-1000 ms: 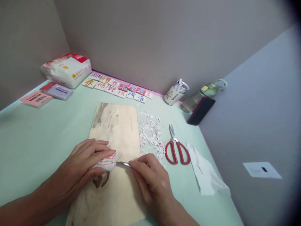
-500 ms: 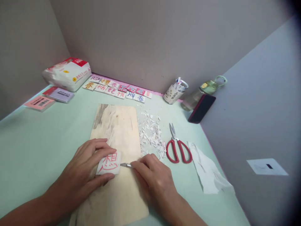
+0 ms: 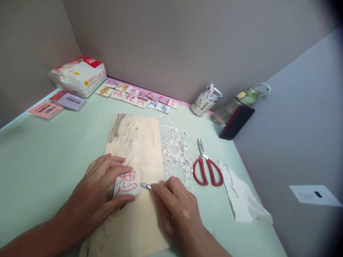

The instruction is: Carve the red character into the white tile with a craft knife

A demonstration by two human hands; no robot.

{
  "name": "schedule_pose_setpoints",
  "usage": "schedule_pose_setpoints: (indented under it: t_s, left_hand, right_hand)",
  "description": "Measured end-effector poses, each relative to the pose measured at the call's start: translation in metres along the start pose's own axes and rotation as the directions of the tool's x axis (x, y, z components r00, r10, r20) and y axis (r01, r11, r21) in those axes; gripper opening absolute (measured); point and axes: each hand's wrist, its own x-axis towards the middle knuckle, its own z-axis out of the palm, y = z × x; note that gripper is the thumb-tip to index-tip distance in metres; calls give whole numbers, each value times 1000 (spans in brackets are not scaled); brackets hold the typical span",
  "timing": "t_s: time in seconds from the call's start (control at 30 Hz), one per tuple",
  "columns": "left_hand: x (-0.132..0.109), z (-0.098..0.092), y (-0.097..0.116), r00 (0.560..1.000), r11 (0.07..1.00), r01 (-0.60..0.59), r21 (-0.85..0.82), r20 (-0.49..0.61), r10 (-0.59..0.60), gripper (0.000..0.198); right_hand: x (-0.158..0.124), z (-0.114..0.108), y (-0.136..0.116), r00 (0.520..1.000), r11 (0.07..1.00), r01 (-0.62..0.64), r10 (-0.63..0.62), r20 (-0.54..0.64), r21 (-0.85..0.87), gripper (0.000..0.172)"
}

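Observation:
My left hand (image 3: 98,191) pinches a small white square piece (image 3: 128,185) with a red handwritten character, fingers along its top edge and thumb along the bottom. The piece lies over a pale wooden board (image 3: 136,142). Closed in a pen-like grip, my right hand (image 3: 178,205) holds a craft knife (image 3: 147,186). Its blade points left, with the tip at the right edge of the piece; whether it touches cannot be made out. Most of the knife's handle is hidden by the fingers.
White paper scraps (image 3: 177,151) lie right of the board, then red-handled scissors (image 3: 205,167) and a crumpled tissue (image 3: 242,196). Behind stand lettered square pieces (image 3: 118,94), a tissue pack (image 3: 80,76), a can (image 3: 203,102), a bottle (image 3: 227,109) and a phone (image 3: 237,122). Two packets (image 3: 45,110) lie left.
The camera view has turned slightly, so most things sit a little further right in the picture. Both hands keep their grips, and the knife tip stays by the piece's right edge.

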Motion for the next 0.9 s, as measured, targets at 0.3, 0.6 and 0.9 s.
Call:
schedule_pose_setpoints:
  t_s: [0.3, 0.6, 0.9]
  left_hand:
    - [-1, 4, 0, 999, 1000, -23, 6, -26, 23, 35]
    - [1, 5, 3, 999, 1000, 8, -21, -37, -9, 32]
    - [2, 5, 3, 1000, 1000, 0, -22, -27, -1, 33]
  right_hand:
    - [2, 5, -6, 998, 998, 21, -25, -60, -64, 26]
    - [6, 7, -8, 997, 996, 16, -23, -75, -86, 26]
    - [9, 3, -6, 999, 990, 38, -36, 16, -133, 26]
